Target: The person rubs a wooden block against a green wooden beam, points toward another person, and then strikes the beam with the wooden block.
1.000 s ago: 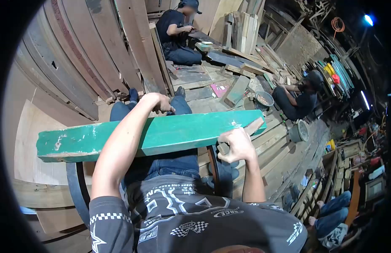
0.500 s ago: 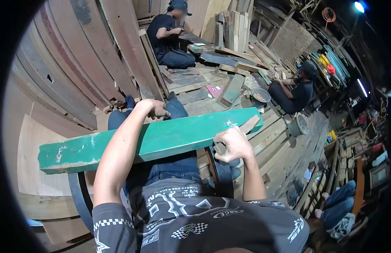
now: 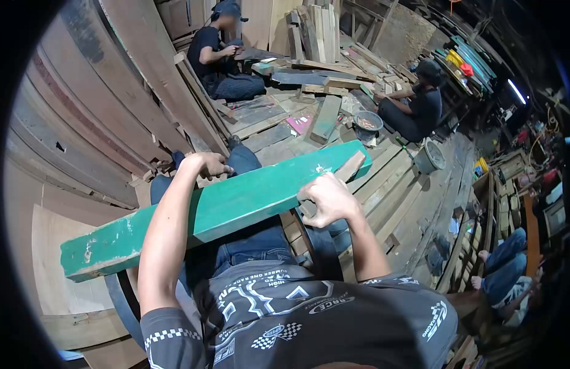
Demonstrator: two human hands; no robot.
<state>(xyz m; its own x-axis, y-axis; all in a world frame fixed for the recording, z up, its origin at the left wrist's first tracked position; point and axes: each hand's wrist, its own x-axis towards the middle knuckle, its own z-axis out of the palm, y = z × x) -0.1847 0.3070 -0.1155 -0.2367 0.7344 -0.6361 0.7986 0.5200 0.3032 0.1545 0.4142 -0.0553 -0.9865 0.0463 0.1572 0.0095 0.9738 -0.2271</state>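
Observation:
A long beam with worn green paint lies across my lap, tilted up to the right. My left forearm crosses over it. Just past the beam's far edge is my left hand, its fingers loosely bent and apart, with nothing visible in them. Near the beam's right end, my right hand is closed around a short piece of bare wood. One end of that piece sticks out beyond the knuckles over the green face. The palm hides most of the rest.
Two people sit on the plank floor ahead, among loose timber. A bucket and a basin stand to the right. Tall boards lean at left. Another person's legs show at far right.
The view has shifted, and the beam slants more steeply, its left end lower and right end higher in view. Both hands keep about the same places along it.

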